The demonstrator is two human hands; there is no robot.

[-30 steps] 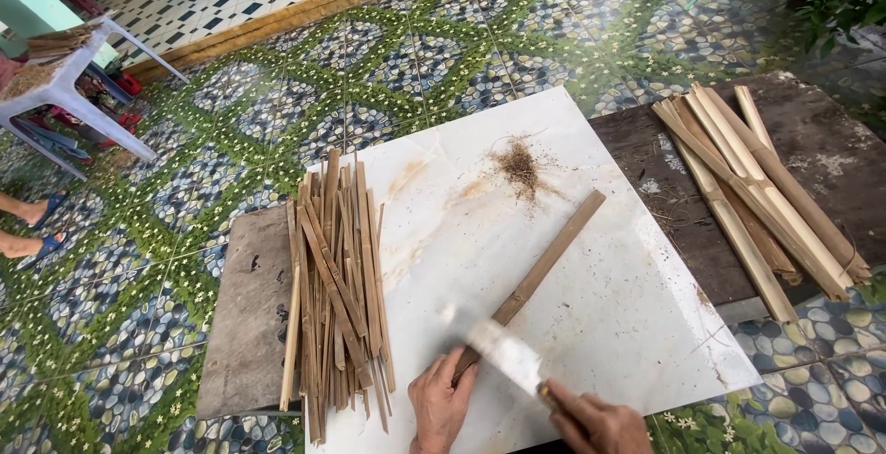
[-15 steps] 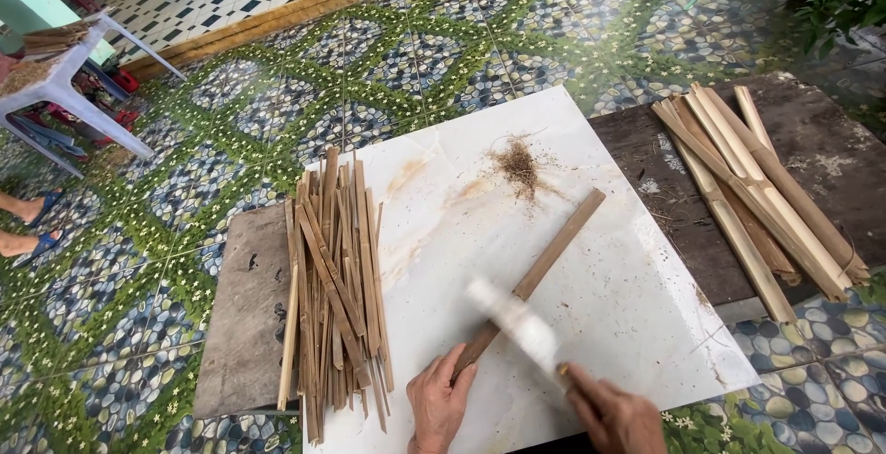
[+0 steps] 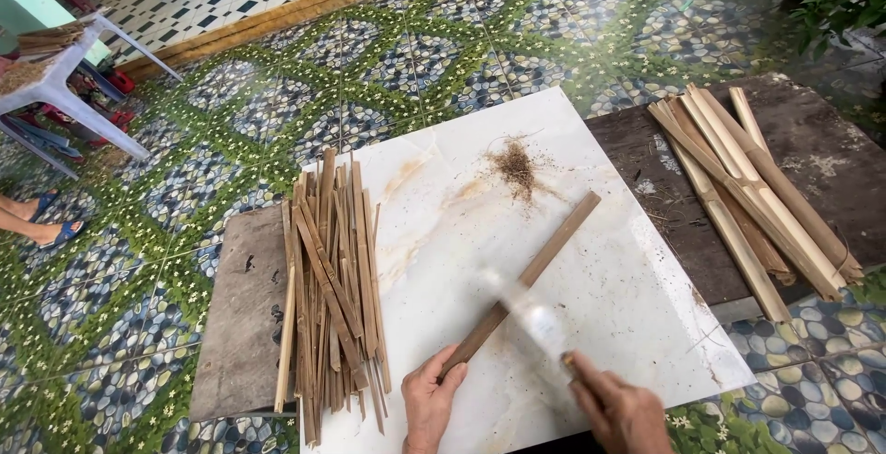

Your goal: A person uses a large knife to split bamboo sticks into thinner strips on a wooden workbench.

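A long bamboo strip (image 3: 521, 279) is held flat on a white marble-look slab (image 3: 637, 297), its near end pinched by the left hand (image 3: 430, 405), thumb on top and fingers curled under. The right hand (image 3: 620, 410) is closed round the handle of a knife (image 3: 533, 317), whose broad blade is motion-blurred just over the strip, so it cannot be told whether the edge touches it. Work is judged partly done: a large heap of thin split sticks (image 3: 330, 288) is laid lengthwise at the slab's left edge, overlapping a worn wooden board (image 3: 242, 316), and a small pile of brown shavings (image 3: 516, 166) is left near the slab's far side. Still to be worked, by the look of it, is a bundle of thicker bamboo slats (image 3: 752, 191) stacked on a dark plank (image 3: 821, 149) to the right, well apart from the hands, plus the strip in hand. That strip is seen as narrow, straight, brown on the upper face, unsplit along its visible length, lying diagonally from the left hand toward the slab's upper right. Slab and boards are set on a patterned tile floor (image 3: 388, 57); a white plastic stool (image 3: 65, 85) stands far left, and another person's feet in blue sandals (image 3: 41, 219) are seen at the left edge.
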